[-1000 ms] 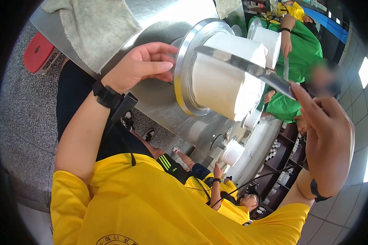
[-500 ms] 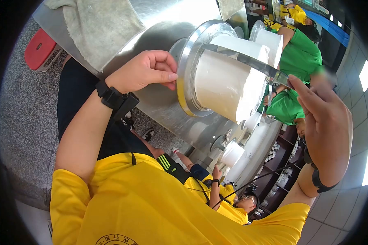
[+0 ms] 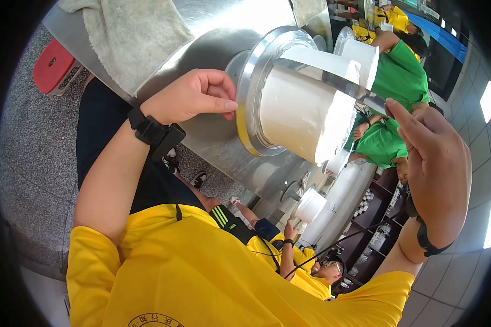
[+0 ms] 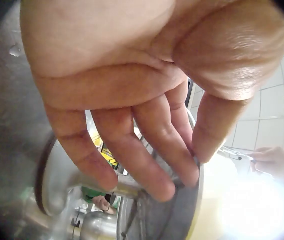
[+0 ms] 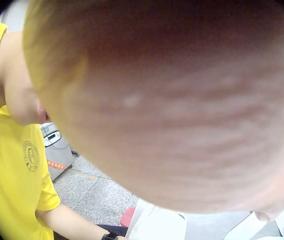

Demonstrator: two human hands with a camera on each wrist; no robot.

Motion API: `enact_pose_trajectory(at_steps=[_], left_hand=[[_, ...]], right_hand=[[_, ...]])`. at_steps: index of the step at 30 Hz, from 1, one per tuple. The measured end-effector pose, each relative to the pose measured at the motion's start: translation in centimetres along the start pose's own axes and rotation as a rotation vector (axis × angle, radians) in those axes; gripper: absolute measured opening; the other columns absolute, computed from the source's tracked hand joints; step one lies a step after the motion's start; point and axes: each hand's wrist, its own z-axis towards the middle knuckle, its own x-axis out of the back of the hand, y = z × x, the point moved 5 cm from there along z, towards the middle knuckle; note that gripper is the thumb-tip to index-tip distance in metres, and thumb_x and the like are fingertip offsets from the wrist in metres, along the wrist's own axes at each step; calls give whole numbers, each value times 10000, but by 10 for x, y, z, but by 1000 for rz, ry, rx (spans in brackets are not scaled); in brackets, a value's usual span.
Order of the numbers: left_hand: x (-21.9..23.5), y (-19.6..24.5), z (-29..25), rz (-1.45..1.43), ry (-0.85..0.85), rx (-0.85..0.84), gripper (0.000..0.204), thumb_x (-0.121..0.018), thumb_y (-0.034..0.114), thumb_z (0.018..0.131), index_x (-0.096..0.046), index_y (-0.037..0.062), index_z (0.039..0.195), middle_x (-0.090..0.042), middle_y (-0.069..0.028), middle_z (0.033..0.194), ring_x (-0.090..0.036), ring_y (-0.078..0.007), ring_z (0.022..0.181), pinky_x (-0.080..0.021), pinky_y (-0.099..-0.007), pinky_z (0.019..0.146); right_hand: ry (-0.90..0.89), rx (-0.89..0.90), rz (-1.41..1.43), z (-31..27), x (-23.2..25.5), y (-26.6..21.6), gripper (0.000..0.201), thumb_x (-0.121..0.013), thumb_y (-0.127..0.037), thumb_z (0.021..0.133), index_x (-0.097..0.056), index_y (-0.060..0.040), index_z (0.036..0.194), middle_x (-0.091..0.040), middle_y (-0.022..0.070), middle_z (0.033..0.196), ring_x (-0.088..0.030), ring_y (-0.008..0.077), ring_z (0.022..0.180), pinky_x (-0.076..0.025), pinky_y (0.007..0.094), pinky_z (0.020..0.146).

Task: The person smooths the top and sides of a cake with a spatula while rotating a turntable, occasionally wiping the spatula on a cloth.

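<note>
A tall round cake (image 3: 294,114) coated in smooth white cream, its top edge ragged, stands on a metal cake turntable (image 3: 247,103). My left hand (image 3: 193,98) pinches the turntable's rim between thumb and fingertips; in the left wrist view, the fingers reach round to the underside of the plate (image 4: 152,217). With thumb and fingers, my right hand (image 3: 439,158) grips the handle end of a palette knife (image 3: 333,82). Its long straight blade lies along the cake's side, from near the plate to past the top edge. The hand's back fills most of the right wrist view.
A grey cloth (image 3: 131,41) lies on the steel table (image 3: 202,131). Close behind my cake stands another white cake (image 3: 360,57), by people in green shirts. Someone in yellow works at a further cake (image 3: 311,206). A red stool (image 3: 53,65) stands beside the table.
My left hand has lowered slightly along the rim, its spread fingers drawing together onto it. The palette knife has shifted slightly along the cake's side. Over the last half second, both hands have barely moved.
</note>
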Motion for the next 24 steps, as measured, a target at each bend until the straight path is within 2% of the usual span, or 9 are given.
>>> enact_pose_trajectory(at_steps=[9,18,24], left_hand=[[1,-3,0,-6,1,27,137,-739,103,941,-654,29,1018,-744,-62,942,-717,-130,883,-559,-256,857],[1,1,0,-23,14,-10,134,-732,103,948,-655,32,1032,-740,-59,968,-714,-126,890,-575,-269,857],[1,1,1,-21,22,-23,138,-726,110,954,-656,32,1044,-738,-59,965,-709,-120,882,-576,-268,851]], right_hand=[[3,14,-20,1,-2,-1,368,-647,54,894,-744,-112,1207,-616,96,906,-652,252,748,-498,355,646],[9,23,-79,0,-4,-3,355,-698,29,899,-755,-136,1207,-648,90,943,-670,218,767,-535,318,654],[5,28,-81,-2,-3,-4,378,-687,28,899,-752,-152,1226,-605,75,842,-660,211,762,-532,323,656]])
